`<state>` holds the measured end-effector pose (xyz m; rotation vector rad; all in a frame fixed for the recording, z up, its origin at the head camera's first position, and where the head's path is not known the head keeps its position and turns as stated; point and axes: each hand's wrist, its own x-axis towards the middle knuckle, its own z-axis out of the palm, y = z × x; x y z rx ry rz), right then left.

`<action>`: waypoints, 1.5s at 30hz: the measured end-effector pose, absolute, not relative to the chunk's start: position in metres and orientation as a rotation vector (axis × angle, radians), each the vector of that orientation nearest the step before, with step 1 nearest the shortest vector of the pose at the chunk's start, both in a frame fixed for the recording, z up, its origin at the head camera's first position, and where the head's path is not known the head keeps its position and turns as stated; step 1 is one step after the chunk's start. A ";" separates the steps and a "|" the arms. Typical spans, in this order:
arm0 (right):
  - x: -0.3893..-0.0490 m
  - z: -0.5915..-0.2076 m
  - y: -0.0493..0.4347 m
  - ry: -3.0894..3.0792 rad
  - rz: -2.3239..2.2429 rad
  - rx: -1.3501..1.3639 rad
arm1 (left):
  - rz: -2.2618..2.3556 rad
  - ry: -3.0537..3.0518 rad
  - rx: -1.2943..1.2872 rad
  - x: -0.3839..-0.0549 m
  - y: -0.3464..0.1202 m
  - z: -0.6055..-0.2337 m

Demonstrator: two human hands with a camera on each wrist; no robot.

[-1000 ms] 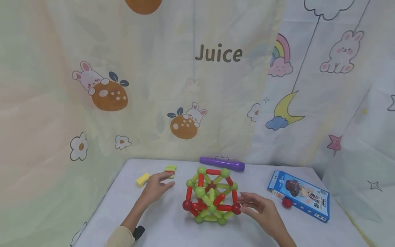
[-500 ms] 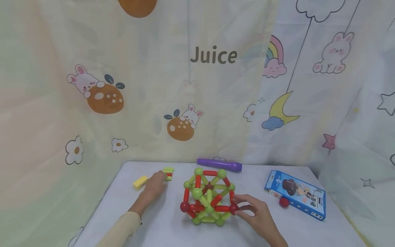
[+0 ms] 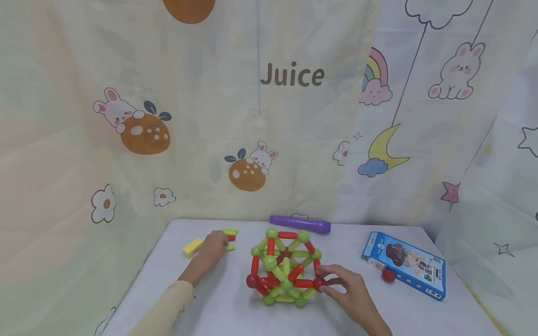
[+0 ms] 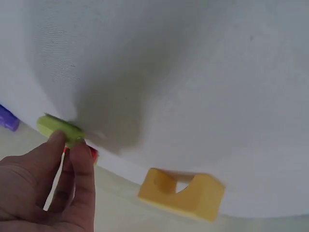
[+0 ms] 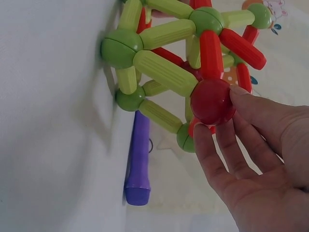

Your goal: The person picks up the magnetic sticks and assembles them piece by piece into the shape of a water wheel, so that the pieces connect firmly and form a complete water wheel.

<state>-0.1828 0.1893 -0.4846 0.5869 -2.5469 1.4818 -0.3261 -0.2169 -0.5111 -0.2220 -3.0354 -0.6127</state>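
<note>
A frame of green and red magnetic rods and balls [image 3: 287, 283] stands mid-table in the head view. My right hand [image 3: 350, 291] grips the dark red ball [image 5: 211, 102] at its right corner, with thumb and fingertips on opposite sides in the right wrist view. Farther back on the left, my left hand [image 3: 212, 249] pinches a green magnetic rod [image 4: 59, 127] between thumb and index finger, low over the table. Beside that hand lie a red rod [image 3: 231, 237] and green rods [image 3: 230, 230], partly covered by the fingers.
A yellow block with a curved notch [image 4: 186, 195] sits just left of the left hand. The purple tube-shaped stick [image 3: 300, 224] lies along the back edge. On the right are a blue box [image 3: 414, 266] and a loose red ball [image 3: 388, 275].
My left hand has reached down to the rods and taken hold of a green one, shifting it slightly nearer. My right fingers have closed around the corner red ball, while the frame stays put.
</note>
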 end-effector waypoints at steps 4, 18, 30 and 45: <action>-0.182 -0.482 0.188 -2.556 1.487 0.586 | -0.872 -2.994 -0.106 -0.320 -0.229 -0.516; -0.182 -0.480 0.189 -2.514 1.480 0.615 | -1.339 -2.872 0.076 -0.282 -0.239 -0.527; -0.182 -0.483 0.188 -2.561 1.485 0.544 | -1.468 -2.956 -0.014 -0.242 -0.232 -0.529; -0.182 -0.480 0.188 -2.558 1.528 0.546 | -1.666 -3.035 -0.159 -0.183 -0.181 -0.526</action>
